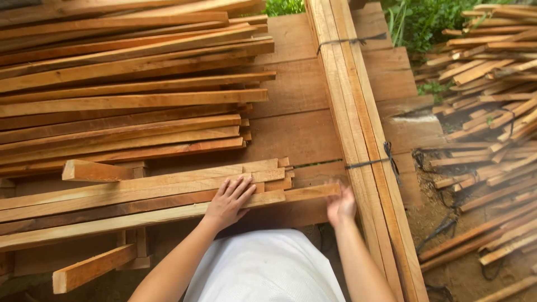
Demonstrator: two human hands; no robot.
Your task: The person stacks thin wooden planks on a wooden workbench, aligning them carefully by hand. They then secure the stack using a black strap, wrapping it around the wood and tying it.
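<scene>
Overhead, head view: left hand (228, 202) flat, fingers spread, palm pressed on wooden slats (140, 193) of near stack; grips nothing. Right hand (341, 206) at protruding end of one slat (310, 192), fingers curled toward it; blurred, grip cannot be told. Slats lie crosswise on plank platform (296, 134). Larger slat pile (123, 84) behind. Tied bundle of long battens (363, 151), bound with black cord (372, 163), runs just right of right hand. Loose slats (486, 100) on ground, far right. Short offcut (92, 268) near left.
</scene>
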